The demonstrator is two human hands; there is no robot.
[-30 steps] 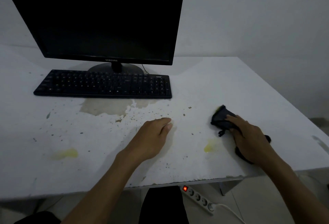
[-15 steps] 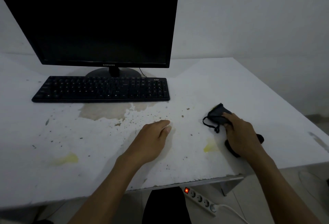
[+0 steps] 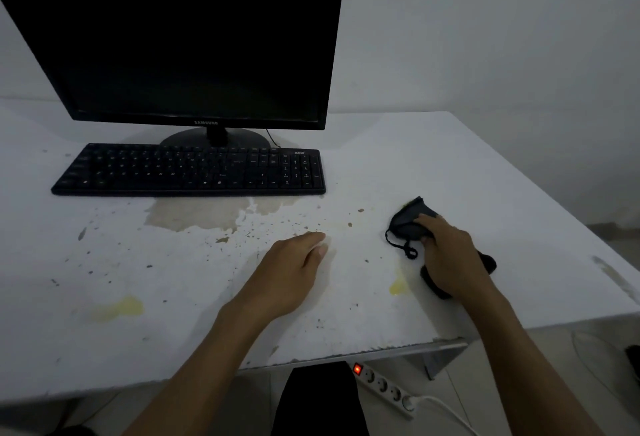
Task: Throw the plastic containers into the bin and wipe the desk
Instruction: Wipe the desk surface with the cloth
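A white desk (image 3: 450, 165) with chipped paint, brown patches and yellow stains fills the view. My right hand (image 3: 448, 255) presses down on a dark cloth (image 3: 407, 219) at the desk's right side; a loose string of the cloth trails to its left. A yellow stain (image 3: 397, 287) lies just left of that hand. My left hand (image 3: 289, 271) rests palm down on the desk's middle, fingers together, holding nothing. No plastic containers or bin are in view.
A black monitor (image 3: 180, 37) and black keyboard (image 3: 194, 170) stand at the back left. Another yellow stain (image 3: 121, 307) sits at the front left. A white power strip (image 3: 384, 385) with a lit red switch lies on the floor under the front edge.
My right hand has slid the dark cloth a little to the left and away from me across the desk. My left hand has stayed in place.
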